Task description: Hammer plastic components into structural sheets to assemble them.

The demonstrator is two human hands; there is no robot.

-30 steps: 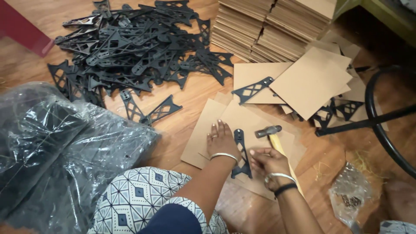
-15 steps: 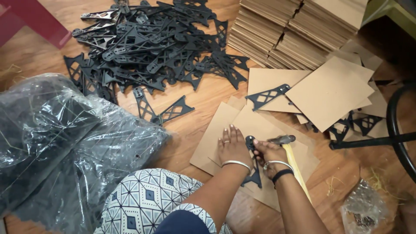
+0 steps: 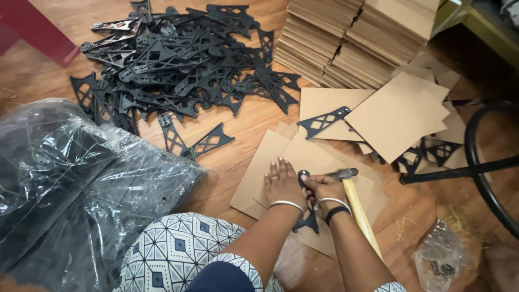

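Wooden floor everywhere, pretty cluttered. Using the cardboard sheet right in front of the person as the landmark: a black bracket lies flat on it, running from near the sheet's middle toward its near edge. The left hand is spread open, palm down, pressed on the sheet and touching the bracket's left side, holding nothing. The right hand is curled closed right at the bracket's top end, just beside the left one; it looks like it's wrapped around the hammer, though the grip itself is hard to make out from this angle. The hammer's metal head sits just above that hand, and the pale wooden handle runs back along the forearm over the sheet's right part.

Beyond the sheet's far left corner there's a big heap of black brackets. Behind the sheet, stacks of cardboard. Right of it, loose cardboard pieces with a few brackets among them. Left of it, crinkly plastic bags. Off its near right corner, a small clear bag.
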